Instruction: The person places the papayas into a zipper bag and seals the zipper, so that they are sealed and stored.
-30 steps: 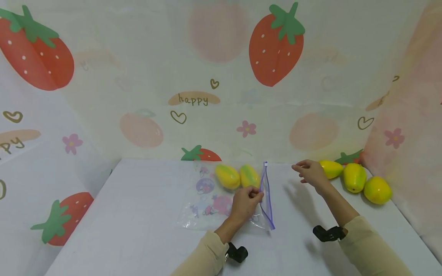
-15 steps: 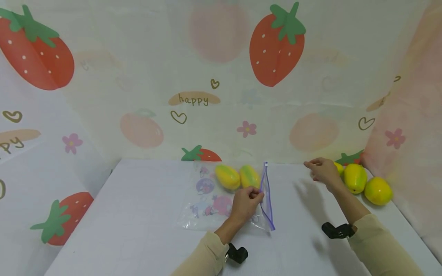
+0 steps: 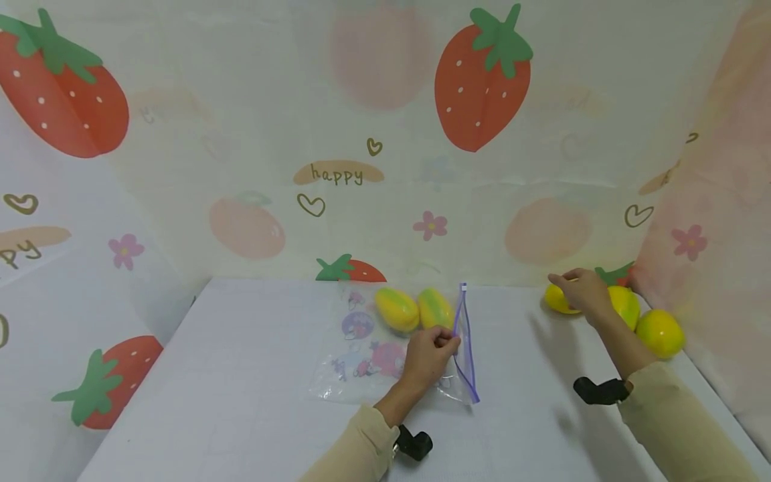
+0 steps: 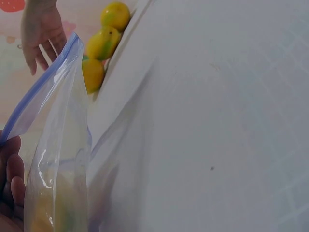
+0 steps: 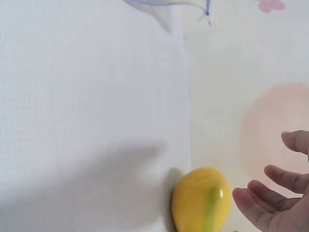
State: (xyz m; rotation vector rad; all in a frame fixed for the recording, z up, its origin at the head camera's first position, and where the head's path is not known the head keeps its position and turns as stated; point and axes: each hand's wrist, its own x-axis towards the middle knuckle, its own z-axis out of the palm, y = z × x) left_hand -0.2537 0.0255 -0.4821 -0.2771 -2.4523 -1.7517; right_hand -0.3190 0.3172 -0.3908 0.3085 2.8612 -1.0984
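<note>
Pale walls (image 3: 265,100) printed with strawberries (image 3: 483,100), hearts (image 3: 374,146) and flowers (image 3: 430,225) stand behind and beside a white tabletop (image 3: 241,375).

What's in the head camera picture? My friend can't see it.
A left hand pinches a clear zip bag with two yellow fruits inside. The right hand is near three more yellow fruits on a white table.

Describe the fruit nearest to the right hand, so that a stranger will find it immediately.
On the white table, at the far right corner, three yellow fruits lie outside the clear bag. In the head view, choose the leftmost fruit of these three, partly hidden by the right hand; it lies nearest the bag.
</note>
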